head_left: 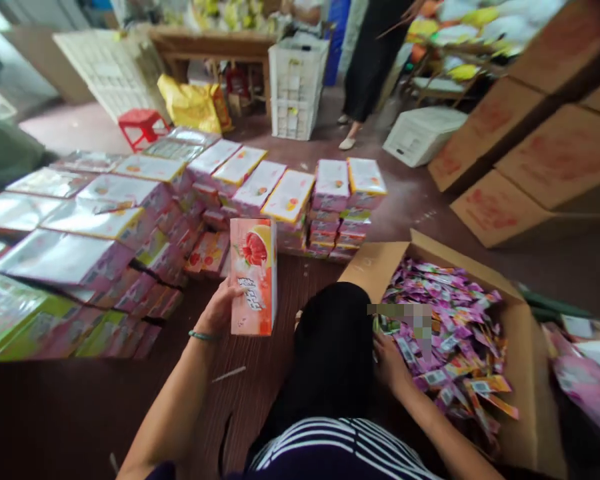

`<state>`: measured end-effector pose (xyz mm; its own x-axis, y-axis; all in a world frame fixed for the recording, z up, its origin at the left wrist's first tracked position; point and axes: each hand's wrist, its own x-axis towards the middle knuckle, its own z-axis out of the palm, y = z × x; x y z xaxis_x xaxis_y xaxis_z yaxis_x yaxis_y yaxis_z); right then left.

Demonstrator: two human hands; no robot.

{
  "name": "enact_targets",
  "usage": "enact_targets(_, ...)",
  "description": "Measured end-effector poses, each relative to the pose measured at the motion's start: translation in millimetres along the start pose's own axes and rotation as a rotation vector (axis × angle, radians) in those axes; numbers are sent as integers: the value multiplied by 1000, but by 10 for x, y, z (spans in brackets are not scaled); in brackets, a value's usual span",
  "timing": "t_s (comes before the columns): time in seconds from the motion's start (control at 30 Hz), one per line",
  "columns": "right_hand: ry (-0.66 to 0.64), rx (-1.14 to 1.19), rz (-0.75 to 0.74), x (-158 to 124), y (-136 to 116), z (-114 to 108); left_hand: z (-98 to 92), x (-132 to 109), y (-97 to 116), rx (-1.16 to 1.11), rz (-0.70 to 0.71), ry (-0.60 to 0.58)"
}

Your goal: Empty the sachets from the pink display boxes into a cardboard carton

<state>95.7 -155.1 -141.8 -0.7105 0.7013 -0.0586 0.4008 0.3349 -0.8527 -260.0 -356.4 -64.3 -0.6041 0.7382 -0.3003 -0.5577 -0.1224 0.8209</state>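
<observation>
My left hand (223, 305) grips a pink and orange box (253, 275) with a fruit picture, held upright above the brown floor in front of my knee. A green band sits on that wrist. My right hand (391, 363) reaches into an open cardboard carton (523, 373) filled with several small purple and pink sachets (445, 327); its fingers lie among the sachets and are partly hidden, so what they hold is unclear.
Stacks of flat pink boxes (290, 200) cover the floor ahead and to the left. Sealed cardboard cartons (530, 153) pile up at the right. Farther back stand a red stool (143, 123), a yellow bag (193, 103), white crates (296, 87) and a person's legs (365, 67).
</observation>
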Motion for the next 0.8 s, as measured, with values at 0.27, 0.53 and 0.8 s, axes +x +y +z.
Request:
enact_targets(0.27,247,784,-88,193,-1057,-1331,2419,573,13,13,-399,-679)
enact_targets(0.53,531,1188,15,174,-507,-2116,3944,805,-1068,81,-745,-907)
enact_targets(0.8,583,1288,215,259,27,-2002,4029,960,-1602,113,-752,-849)
